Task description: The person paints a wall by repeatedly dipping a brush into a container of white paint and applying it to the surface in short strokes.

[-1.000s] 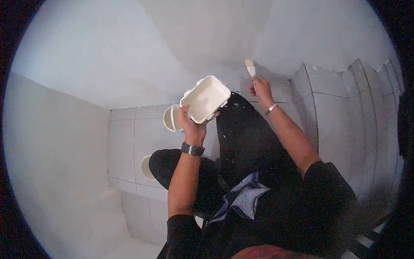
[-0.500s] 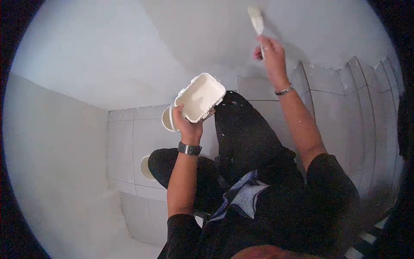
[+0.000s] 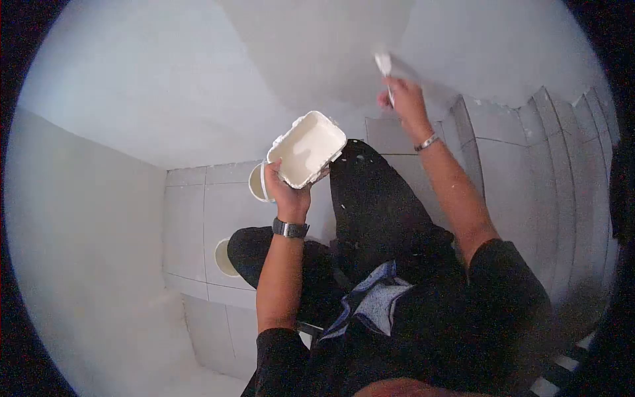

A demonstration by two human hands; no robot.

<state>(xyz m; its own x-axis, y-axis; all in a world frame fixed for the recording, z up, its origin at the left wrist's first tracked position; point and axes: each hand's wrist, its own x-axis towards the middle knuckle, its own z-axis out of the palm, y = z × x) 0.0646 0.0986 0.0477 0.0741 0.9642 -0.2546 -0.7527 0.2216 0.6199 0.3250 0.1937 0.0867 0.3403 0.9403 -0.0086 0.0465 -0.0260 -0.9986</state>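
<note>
My left hand [image 3: 288, 195] grips a white, paint-crusted tray [image 3: 309, 147] by its near end, thumb over the rim and fingers underneath. Pale paint coats the inside of the tray. Up and to the right, my right hand [image 3: 406, 104] is closed around the handle of a paintbrush [image 3: 383, 65], its white bristles pointing up at the wall [image 3: 324, 53]. The brush is slightly blurred and overlaps a greyer, damp-looking patch on that wall.
A white bucket [image 3: 256, 183] stands on the tiled floor [image 3: 228, 208] behind my left hand. Another pale bucket [image 3: 223, 257] is partly hidden by my knee. Tiled steps [image 3: 509, 126] run along the right side, against the wall.
My right hand has moved down and a little left with the paintbrush, toward the tray. The left hand and the tray have stayed in place.
</note>
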